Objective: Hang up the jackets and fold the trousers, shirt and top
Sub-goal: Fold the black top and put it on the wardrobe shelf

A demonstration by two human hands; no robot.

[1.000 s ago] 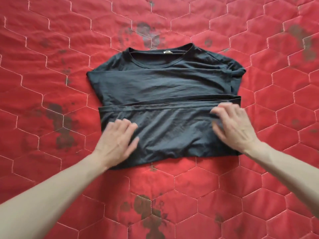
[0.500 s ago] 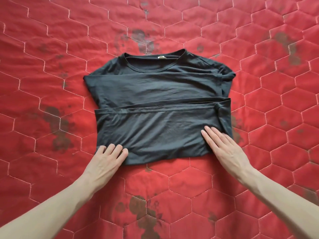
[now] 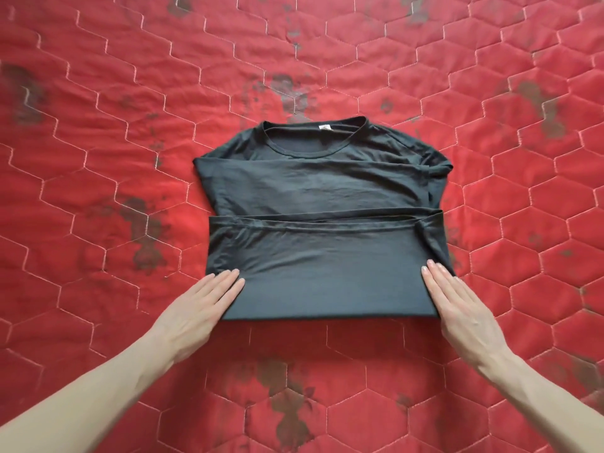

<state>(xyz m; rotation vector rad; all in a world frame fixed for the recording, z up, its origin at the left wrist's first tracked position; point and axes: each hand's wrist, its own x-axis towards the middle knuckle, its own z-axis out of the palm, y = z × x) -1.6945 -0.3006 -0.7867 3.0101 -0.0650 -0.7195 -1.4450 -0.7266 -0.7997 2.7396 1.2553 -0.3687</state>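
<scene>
At the quilt's centre lies the black top (image 3: pixel 322 204) — hem doubled up toward its neckline. Both hands, left (image 3: pixel 204 302) and right (image 3: pixel 457 300), press flat-fingered on its near corners, likely setting the crease, on the red quilt (image 3: pixel 98 158).

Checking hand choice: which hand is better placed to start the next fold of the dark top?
Neither clearly. Left hand and right hand lie flat at opposite near corners of the top; a both-hands lift looks likeliest.
</scene>
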